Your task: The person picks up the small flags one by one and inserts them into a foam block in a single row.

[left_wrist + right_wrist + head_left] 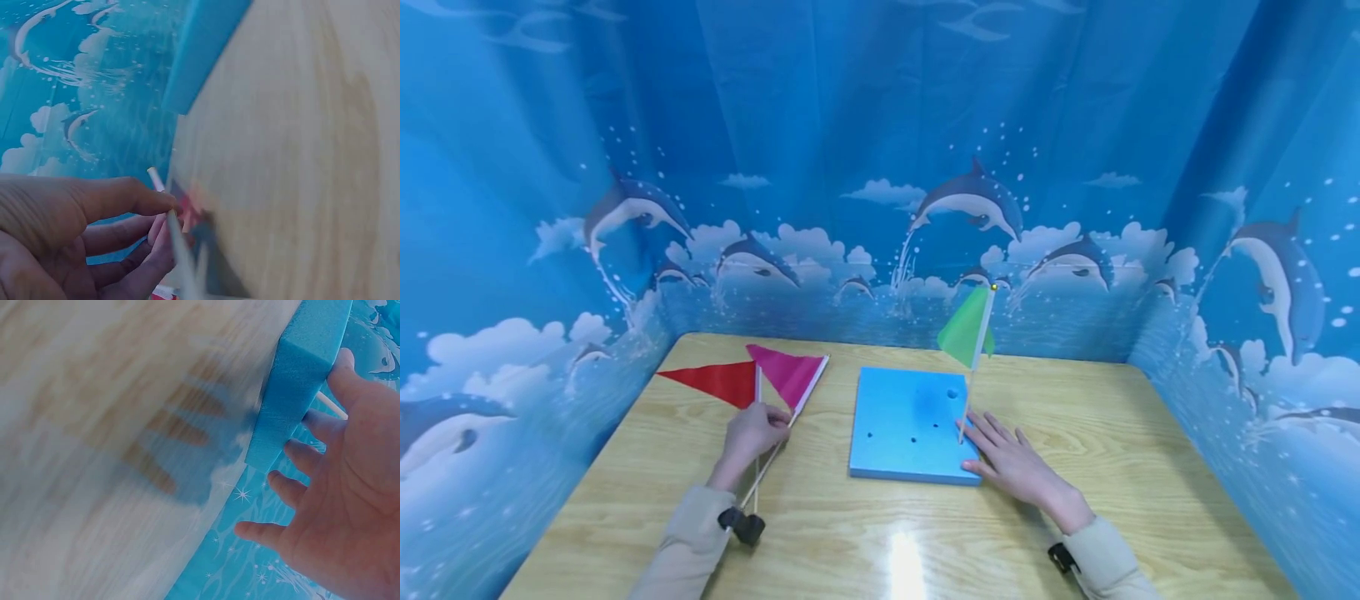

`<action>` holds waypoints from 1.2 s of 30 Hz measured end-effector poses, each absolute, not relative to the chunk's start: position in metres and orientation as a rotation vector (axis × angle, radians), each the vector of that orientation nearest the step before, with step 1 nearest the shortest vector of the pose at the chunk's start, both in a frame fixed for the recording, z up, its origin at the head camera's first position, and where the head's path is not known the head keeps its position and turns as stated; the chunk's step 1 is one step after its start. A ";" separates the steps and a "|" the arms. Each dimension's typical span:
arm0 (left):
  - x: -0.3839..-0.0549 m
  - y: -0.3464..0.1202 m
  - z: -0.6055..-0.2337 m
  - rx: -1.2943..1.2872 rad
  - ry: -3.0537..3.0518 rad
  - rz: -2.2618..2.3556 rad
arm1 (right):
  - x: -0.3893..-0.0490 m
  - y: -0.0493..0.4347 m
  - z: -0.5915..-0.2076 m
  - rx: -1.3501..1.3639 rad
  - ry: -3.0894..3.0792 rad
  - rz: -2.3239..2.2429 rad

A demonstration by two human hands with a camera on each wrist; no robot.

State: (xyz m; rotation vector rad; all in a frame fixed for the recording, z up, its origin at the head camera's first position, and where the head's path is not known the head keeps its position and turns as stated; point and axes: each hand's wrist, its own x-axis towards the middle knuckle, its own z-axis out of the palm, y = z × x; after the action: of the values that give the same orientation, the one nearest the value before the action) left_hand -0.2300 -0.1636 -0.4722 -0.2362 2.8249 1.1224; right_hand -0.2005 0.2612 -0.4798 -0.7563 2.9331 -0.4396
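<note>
The left hand (754, 432) pinches 1 pink flag (788, 375) by its stick (768, 467) (it slants near-left to far-right). The blue block (891, 412) lies right, nearer the spread right hand (1013, 468).

No text, label, brand, number or sign can be read on anything in any of the views.

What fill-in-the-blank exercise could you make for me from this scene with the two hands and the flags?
1. The standing flag on the blue block, beside the right hand, is ____.
2. Near the left hand, the leftmost flag, next to the pink flag, is ____.
3. The curtain is printed with leaping ____.
4. In all, ____ flags are in view.

Missing words: green; red; dolphins; three.
</note>
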 end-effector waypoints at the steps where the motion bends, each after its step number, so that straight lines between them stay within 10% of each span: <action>1: -0.230 -0.163 -0.470 -0.245 2.806 1.146 | -0.201 0.261 -0.480 -0.757 2.934 -0.439; 36: -0.255 -0.050 -0.422 0.309 2.456 2.407 | -0.201 0.260 -0.481 -0.747 2.934 -0.438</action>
State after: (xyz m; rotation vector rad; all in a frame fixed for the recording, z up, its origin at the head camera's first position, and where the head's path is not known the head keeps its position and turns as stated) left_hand -0.2551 -0.0504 -0.4225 0.3089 2.4559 2.4071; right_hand -0.2005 0.2604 -0.4806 -0.7466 2.9339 -0.4379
